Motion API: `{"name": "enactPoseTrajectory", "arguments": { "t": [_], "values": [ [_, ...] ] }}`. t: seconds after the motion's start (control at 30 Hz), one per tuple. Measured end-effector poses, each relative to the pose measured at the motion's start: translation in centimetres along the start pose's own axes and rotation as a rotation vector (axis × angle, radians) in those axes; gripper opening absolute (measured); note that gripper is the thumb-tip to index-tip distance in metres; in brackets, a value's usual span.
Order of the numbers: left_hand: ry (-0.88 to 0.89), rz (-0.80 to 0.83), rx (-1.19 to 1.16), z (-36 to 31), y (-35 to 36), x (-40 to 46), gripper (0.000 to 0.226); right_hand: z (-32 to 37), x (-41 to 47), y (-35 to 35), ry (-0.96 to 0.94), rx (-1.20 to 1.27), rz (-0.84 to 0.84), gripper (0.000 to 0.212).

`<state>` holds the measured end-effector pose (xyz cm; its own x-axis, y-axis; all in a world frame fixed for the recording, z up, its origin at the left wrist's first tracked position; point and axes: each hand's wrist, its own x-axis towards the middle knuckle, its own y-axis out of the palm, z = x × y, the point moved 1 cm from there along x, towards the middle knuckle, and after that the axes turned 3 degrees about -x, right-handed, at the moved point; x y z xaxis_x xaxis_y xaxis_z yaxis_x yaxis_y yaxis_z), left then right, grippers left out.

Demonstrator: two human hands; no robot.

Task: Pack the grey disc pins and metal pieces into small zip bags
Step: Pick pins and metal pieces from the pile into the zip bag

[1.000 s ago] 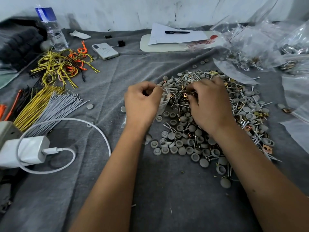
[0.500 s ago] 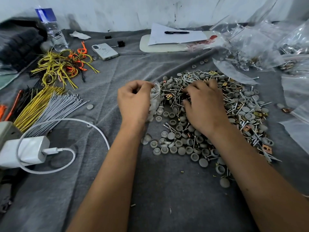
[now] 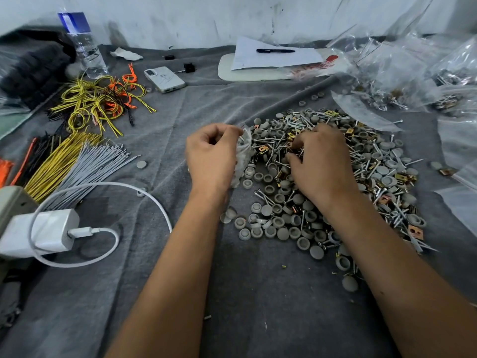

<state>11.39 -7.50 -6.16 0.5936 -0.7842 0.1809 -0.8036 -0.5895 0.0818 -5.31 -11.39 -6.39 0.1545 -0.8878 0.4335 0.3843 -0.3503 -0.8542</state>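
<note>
Since a second ago our left hand (image 3: 210, 156) has drawn leftward, pinching the zip bag (image 3: 243, 153) ready for filling; right hand (image 3: 320, 161) curled, raking the pile (image 3: 335, 177) for pieces.

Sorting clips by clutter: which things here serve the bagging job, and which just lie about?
In use: left hand holding a zip bag; right hand in the parts pile; filled bags.

Lying about: wires, phone, bottle, charger, pen, paper.
</note>
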Motion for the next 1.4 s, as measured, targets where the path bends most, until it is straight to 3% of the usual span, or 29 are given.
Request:
{"name": "enactPoseTrajectory", "arguments": {
  "t": [0.1,0.23,0.83,1.1,1.4],
  "values": [
    [-0.004,0.003,-0.004,0.01,0.0,0.02,0.019,0.26,-0.06,0.03,0.017,-0.032,0.024,0.027],
    [-0.001,0.013,-0.001,0.06,-0.02,0.07,0.018,0.37,-0.16,-0.05,0.026,-0.075,0.053,0.012],
    [-0.043,0.056,-0.004,0.06,0.1,0.06,0.021,-0.44,-0.28,0.04,0.048,-0.045,0.034,0.004],
    [-0.054,0.052,-0.004,0.1,-0.01,0.06,0.018,0.25,-0.39,0.33,-0.073,-0.17,0.062,0.036],
    [-0.184,0.136,-0.004,-0.24,-0.01,-0.19,0.017,0.01,-0.37,0.26,-0.114,-0.075,0.043,0.025]
  ]
}}
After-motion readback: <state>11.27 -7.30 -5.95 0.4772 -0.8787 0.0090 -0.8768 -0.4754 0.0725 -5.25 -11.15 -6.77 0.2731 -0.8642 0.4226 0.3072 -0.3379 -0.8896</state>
